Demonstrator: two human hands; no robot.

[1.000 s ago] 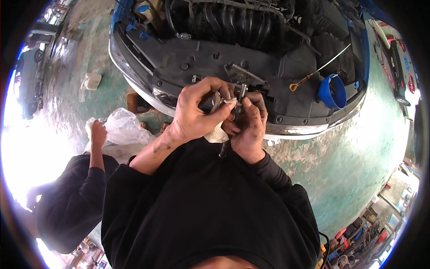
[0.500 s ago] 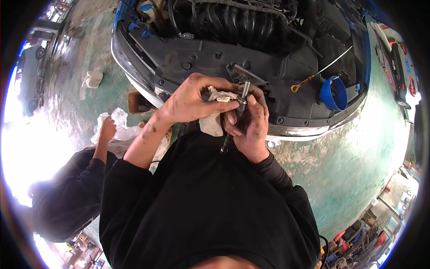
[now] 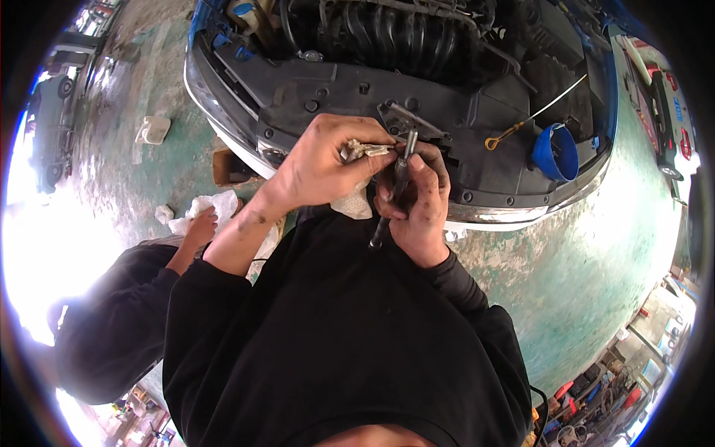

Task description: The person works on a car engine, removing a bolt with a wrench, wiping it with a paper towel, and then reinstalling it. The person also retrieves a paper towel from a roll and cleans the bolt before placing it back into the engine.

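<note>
My left hand [image 3: 320, 164] is closed on a crumpled, stained whitish wiping cloth [image 3: 350, 205], part of which bunches up between thumb and fingers while the rest hangs below. Its fingertips meet the upper part of a dark rod-shaped tool [image 3: 400, 179] with a bright metal tip. Wrapped round that rod is my right hand [image 3: 422, 216], whose fingers are smudged black. The rod slants, tip up and away from me, its lower end sticking out beneath the right palm. Fingers hide part of its middle, and its exact kind cannot be made out.
Ahead lies a car's open engine bay [image 3: 395, 37] behind a black front cover [image 3: 335, 97]. On the right are a yellow-handled dipstick [image 3: 493, 143] and a blue funnel-like cup [image 3: 547, 153]. A co-worker's hand [image 3: 201, 223] is at white plastic [image 3: 220, 203], left. A pale container [image 3: 153, 130] stands on the floor.
My left fingertips have drawn slightly left along with the cloth, and the rod is tilted a little differently, showing more of its upper length. The co-worker's hand has shifted right and down.
</note>
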